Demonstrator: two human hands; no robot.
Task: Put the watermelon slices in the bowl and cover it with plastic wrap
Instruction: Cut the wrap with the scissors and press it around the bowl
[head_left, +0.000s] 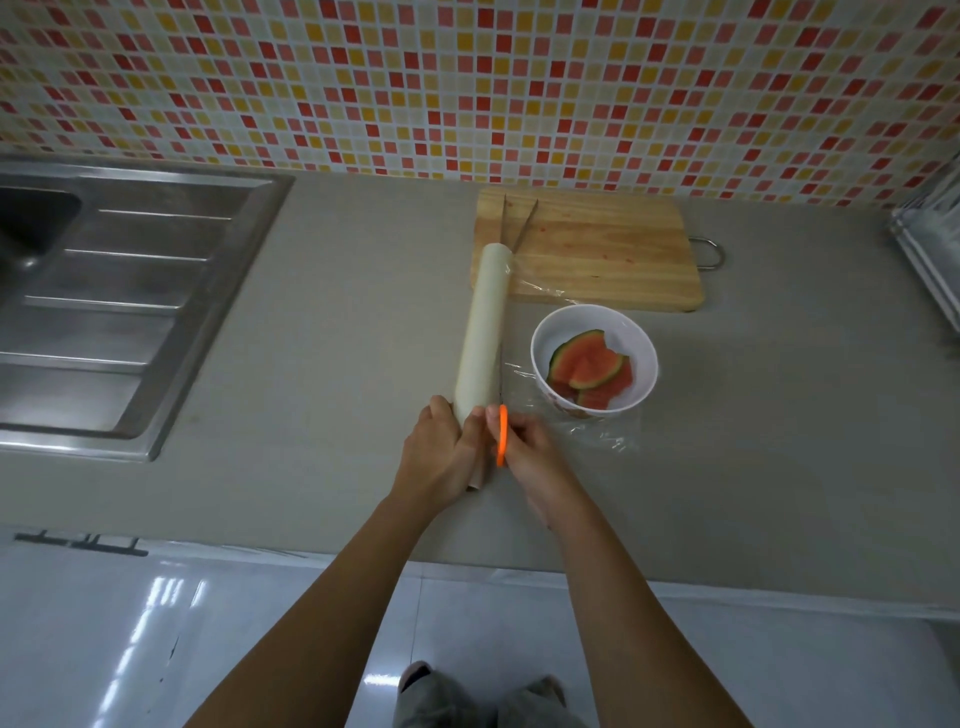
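A white bowl (644, 358) stands on the counter and holds several red watermelon slices (589, 366) with green rind. A clear sheet of plastic wrap (597, 434) stretches from the long cream roll (483, 332) over the bowl and lies crinkled on the counter. My left hand (441, 454) presses down on the near end of the roll. My right hand (530, 449) grips an orange-handled knife (502, 434), whose thin blade runs along the right side of the roll at the sheet's edge.
A wooden cutting board (613, 249) with red juice stains lies behind the bowl, with metal tongs (519, 223) resting on its left part. A steel sink with drainboard (114, 306) fills the left. A rack (930, 249) stands at the right edge. The tiled wall is behind.
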